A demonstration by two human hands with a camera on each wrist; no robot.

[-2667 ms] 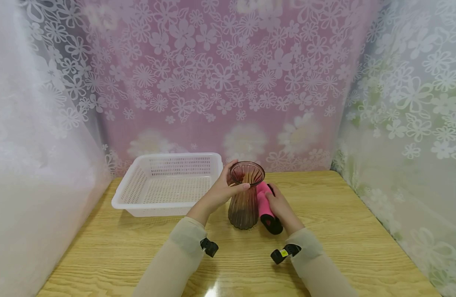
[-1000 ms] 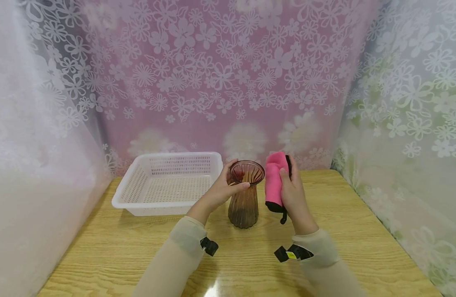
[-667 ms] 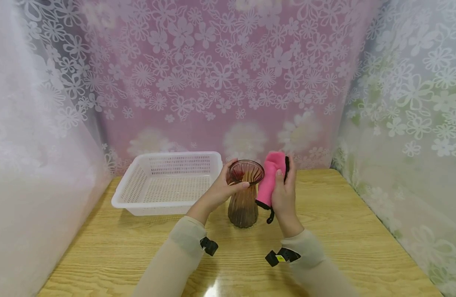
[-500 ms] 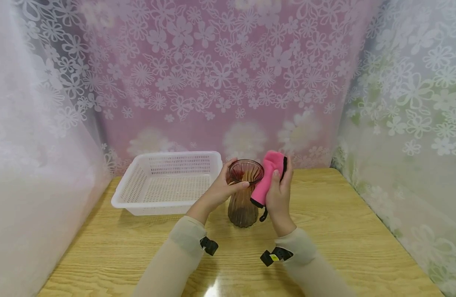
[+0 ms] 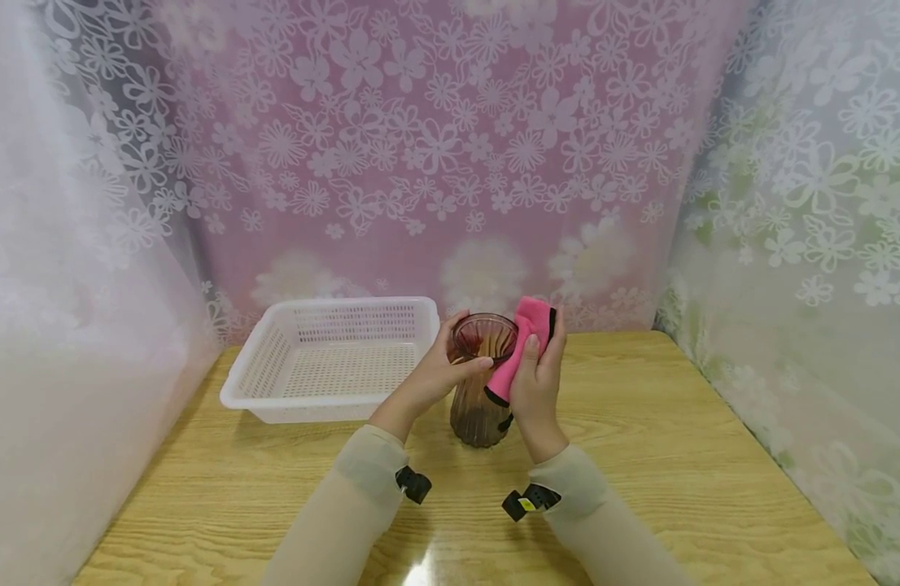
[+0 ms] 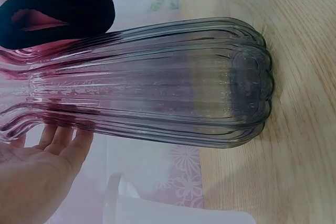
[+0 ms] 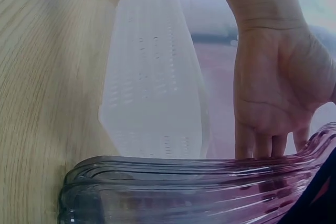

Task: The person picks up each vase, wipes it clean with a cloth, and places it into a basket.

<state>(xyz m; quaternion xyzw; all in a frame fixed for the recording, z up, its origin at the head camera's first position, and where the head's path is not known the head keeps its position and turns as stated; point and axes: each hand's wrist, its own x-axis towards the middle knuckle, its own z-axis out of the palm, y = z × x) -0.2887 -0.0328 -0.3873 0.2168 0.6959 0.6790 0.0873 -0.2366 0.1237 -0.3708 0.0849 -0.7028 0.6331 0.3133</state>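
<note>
A tall ribbed glass vase (image 5: 479,417), reddish purple at the top and smoky grey at its base, stands upright on the table. My left hand (image 5: 434,376) grips its neck from the left, thumb across the front below the rim; the left wrist view shows the fingers (image 6: 77,148) against the glass. My right hand (image 5: 539,389) holds a bunched pink cloth (image 5: 522,352) with black edging and a black loop against the vase's right side near the rim. The palm hides part of the cloth. Only the cloth's dark edge (image 7: 314,195) shows in the right wrist view.
A white perforated plastic basket (image 5: 311,404) sits to the left of the vase, close to my left hand. The wood-grain table (image 5: 662,456) meets a pink floral curtain (image 5: 421,203) at the back, with pale curtains on both sides.
From low beside the vase, my right hand has lifted the pink cloth up and to the right, then brought it left against the upper vase. The left hand keeps its hold on the neck.
</note>
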